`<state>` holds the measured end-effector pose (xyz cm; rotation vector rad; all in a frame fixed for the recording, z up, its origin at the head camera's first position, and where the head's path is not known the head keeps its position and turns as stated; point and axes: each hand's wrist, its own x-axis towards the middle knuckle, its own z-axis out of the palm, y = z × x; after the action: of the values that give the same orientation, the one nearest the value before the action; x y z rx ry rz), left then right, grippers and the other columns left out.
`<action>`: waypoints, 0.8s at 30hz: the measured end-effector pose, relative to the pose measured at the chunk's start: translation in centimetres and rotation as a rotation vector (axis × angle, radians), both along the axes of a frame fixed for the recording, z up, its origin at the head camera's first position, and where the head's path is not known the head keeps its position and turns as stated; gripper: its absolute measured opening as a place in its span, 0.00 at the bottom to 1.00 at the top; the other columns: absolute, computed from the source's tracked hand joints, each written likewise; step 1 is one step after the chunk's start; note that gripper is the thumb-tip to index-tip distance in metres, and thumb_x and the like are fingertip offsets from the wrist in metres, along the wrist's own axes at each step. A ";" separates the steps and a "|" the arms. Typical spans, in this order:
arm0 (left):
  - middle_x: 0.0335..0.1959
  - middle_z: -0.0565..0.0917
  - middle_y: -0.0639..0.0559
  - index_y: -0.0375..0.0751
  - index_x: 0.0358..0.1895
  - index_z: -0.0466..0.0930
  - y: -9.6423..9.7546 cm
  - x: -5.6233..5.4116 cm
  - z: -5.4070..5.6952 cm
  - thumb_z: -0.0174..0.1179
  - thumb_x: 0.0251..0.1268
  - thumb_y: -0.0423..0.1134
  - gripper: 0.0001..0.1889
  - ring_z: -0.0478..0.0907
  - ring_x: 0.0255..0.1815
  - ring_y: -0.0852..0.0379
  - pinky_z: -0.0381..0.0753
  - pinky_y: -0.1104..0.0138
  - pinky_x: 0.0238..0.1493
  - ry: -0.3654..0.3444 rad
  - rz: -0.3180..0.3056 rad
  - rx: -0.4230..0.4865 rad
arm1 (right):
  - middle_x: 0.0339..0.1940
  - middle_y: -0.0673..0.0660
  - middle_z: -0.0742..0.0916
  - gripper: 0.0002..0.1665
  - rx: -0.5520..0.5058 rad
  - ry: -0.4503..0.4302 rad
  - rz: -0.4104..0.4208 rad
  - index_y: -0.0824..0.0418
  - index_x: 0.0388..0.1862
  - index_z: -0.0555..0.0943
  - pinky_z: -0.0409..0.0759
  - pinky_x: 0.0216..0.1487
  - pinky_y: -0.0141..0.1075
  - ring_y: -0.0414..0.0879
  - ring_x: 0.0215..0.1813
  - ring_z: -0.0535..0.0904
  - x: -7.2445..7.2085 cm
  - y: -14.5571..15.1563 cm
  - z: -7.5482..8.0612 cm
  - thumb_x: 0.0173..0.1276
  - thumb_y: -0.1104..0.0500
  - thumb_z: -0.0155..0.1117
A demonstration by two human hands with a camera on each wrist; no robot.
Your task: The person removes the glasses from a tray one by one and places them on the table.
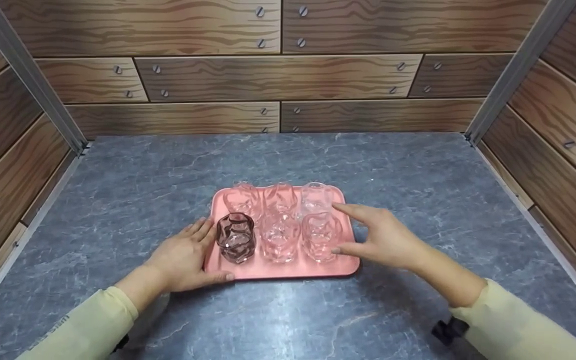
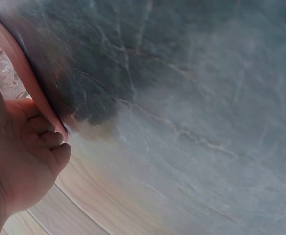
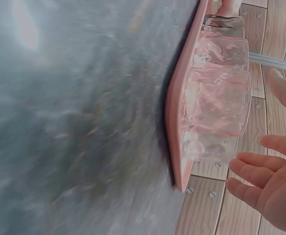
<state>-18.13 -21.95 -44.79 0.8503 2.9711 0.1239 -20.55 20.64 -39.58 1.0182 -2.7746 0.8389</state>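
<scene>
A pink tray [image 1: 280, 271] sits on the table with glasses in two rows. The front-left glass [image 1: 236, 239] is dark tinted. Several others are clear, such as the front-middle glass [image 1: 281, 237], the front-right glass [image 1: 321, 237] and the back-right glass [image 1: 315, 196]. My left hand [image 1: 183, 257] grips the tray's front-left corner, thumb on the near edge; in the left wrist view the fingers of that hand [image 2: 28, 152] curl at the rim. My right hand [image 1: 390, 237] is spread beside the right-hand glasses, thumb and fingers apart. In the right wrist view a gap separates this hand [image 3: 275, 181] from the glasses.
The tray stands on a grey marbled tabletop [image 1: 278, 160]. Wood-patterned panels [image 1: 278, 77] enclose the back and both sides, with metal posts [image 1: 520, 70] at the rear corners. Pale yellow sleeves [image 1: 513, 320] cover both forearms.
</scene>
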 end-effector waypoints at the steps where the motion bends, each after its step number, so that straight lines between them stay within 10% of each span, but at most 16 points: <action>1: 0.80 0.60 0.25 0.22 0.79 0.60 0.0 0.0 0.0 0.47 0.66 0.83 0.64 0.58 0.82 0.29 0.59 0.44 0.82 -0.001 0.000 -0.004 | 0.71 0.61 0.83 0.50 -0.001 -0.011 -0.008 0.62 0.77 0.75 0.77 0.71 0.58 0.61 0.70 0.80 -0.2 -0.3 0.1 0.63 0.41 0.82; 24: 0.79 0.59 0.24 0.22 0.79 0.59 0.1 0.0 0.0 0.48 0.66 0.83 0.63 0.57 0.82 0.29 0.60 0.44 0.81 -0.016 0.003 -0.009 | 0.57 0.55 0.86 0.52 -0.028 -0.086 -0.052 0.59 0.73 0.79 0.84 0.55 0.52 0.51 0.54 0.81 -1.1 -2.8 -1.5 0.51 0.43 0.89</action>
<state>-18.14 -21.85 -44.79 0.8398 2.9561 0.1172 -21.60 17.81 -41.11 0.9222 -2.8380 0.9338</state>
